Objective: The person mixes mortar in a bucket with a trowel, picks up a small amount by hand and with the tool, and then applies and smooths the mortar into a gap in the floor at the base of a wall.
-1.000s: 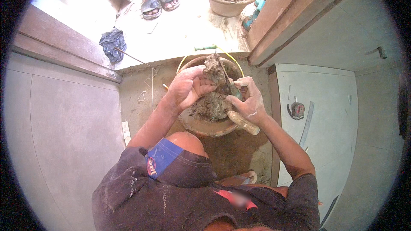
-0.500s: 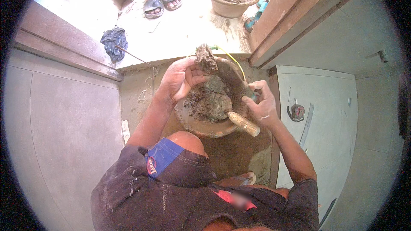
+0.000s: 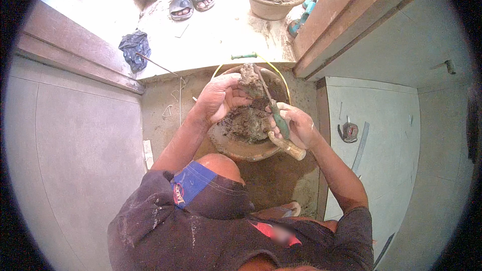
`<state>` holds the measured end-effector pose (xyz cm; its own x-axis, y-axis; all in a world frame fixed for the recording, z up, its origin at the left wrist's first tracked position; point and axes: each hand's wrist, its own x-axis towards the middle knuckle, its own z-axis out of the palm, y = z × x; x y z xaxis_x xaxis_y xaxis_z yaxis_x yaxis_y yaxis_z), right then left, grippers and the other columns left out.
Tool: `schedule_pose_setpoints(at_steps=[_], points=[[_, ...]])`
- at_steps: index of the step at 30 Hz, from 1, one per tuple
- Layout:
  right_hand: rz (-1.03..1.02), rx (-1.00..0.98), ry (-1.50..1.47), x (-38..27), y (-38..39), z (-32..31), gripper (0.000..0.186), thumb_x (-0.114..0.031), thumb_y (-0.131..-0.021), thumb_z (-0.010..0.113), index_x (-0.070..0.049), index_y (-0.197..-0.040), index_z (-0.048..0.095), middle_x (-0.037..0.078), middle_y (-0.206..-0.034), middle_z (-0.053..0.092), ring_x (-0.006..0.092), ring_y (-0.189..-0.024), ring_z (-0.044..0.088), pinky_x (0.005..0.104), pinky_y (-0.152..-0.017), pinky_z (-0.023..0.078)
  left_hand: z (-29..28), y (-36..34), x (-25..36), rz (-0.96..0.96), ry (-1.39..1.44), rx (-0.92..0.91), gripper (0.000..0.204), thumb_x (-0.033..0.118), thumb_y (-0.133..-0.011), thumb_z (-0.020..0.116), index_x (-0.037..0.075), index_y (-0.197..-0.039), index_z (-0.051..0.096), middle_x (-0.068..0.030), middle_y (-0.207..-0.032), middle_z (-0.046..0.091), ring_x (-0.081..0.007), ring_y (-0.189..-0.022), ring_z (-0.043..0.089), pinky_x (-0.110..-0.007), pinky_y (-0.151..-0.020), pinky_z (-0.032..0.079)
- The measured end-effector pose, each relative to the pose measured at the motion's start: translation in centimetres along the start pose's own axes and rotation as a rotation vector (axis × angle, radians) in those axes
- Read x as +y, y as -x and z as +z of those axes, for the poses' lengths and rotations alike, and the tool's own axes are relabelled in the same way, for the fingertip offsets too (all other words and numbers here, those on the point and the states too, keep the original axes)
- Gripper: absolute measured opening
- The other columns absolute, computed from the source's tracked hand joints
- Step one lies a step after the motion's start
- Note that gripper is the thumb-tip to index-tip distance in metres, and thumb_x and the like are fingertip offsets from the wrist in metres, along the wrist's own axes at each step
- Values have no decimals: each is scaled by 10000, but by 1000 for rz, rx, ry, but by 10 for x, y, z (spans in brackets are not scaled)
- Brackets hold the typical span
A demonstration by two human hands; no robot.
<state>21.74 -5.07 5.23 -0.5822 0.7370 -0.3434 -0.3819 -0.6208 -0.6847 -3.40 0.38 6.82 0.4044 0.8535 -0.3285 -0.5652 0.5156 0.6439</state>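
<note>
My left hand (image 3: pixel 223 98) is closed around one side of a lump caked with grey-brown mortar (image 3: pixel 251 79); what lies under the crust is hidden. My right hand (image 3: pixel 297 125) grips the green handle of a tool (image 3: pixel 281 123), whose thin dark blade runs up against the lump's right side. Below both hands is a round bucket (image 3: pixel 241 151) with wet mortar (image 3: pixel 246 123) in it. A trowel's wooden handle (image 3: pixel 288 148) sticks out over the bucket's near right rim, just under my right hand; its blade is down in the mortar.
A second mortar tub (image 3: pixel 271 11) stands beyond the sill, near another person's sandalled feet (image 3: pixel 191 5). A crumpled black bag (image 3: pixel 134 50) and bent wire (image 3: pixel 158 66) lie left. On the right panel are a tape measure (image 3: pixel 348 132) and a metal ruler (image 3: pixel 360 146). Door posts flank the opening.
My right hand has turned and moved left, bringing the green-handled tool's blade up against the lump. The lump and my left hand have shifted slightly right.
</note>
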Motion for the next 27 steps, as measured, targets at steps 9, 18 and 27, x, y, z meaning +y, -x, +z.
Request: schedule_pose_setpoints(at_steps=[9,18,27], points=[[-227,476,1241,-50,-45,-10,357,-272,-874,615,30,-1066,612,200,-1017,638,341,-908,623,417,-824,488,-57,11,23,237,-57,74,307,201,-1004,452,14,-1224,557,-111,-1111,662,-203,-965,653,-383,-829,561],[-273,352,1338,-77,-128,9,363,-274,-898,621,38,-1083,609,155,-936,651,236,-839,618,359,-754,483,-84,39,28,268,2,-89,442,285,-1011,416,-3,-1341,474,-195,-1300,584,-260,-1127,617,-386,-936,514],[-50,243,934,-124,-68,86,176,-232,-886,661,-82,-890,569,-45,-666,504,31,-522,433,213,-458,321,-105,60,41,361,217,-132,404,230,-1000,497,-5,-1327,470,-203,-1256,598,-255,-1116,628,-405,-967,520]])
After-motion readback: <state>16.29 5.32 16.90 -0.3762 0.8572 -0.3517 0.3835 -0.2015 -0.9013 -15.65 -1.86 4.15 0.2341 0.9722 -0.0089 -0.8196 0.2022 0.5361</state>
